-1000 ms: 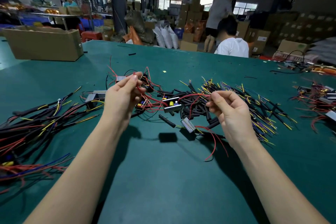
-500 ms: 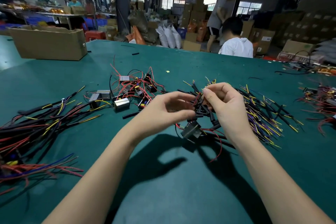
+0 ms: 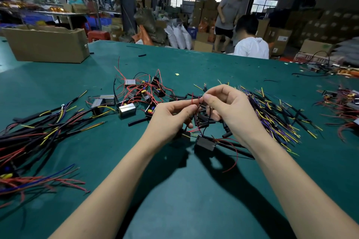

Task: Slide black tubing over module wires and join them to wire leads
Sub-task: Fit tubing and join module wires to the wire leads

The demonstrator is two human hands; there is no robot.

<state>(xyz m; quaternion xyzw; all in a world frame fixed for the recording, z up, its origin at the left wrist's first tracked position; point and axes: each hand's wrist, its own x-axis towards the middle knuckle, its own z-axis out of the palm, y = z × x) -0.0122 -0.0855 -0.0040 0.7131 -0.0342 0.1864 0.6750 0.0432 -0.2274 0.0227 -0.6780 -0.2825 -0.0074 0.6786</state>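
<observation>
Green table [image 3: 174,190] w/ wire piles, both hands' fingers pinching red wire [image 3: 194,103], left hand [image 3: 171,120], right hand [image 3: 229,110], module [image 3: 206,144] below.

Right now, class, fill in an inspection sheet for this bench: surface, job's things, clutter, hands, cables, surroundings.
Surface: green table, scattered with small black offcuts.
Job's things: black module hanging below the hands by its red wires; loose black tubing pieces lying under the hands.
Clutter: more modules tangled in red wire at centre; open cardboard box far left.
Hands: left hand and right hand both pinch the red wires, fingertips close together.
Cables: sleeved wire bundles at left; yellow and purple leads at right.
Surroundings: warehouse with stacked cartons; people beyond the table.
</observation>
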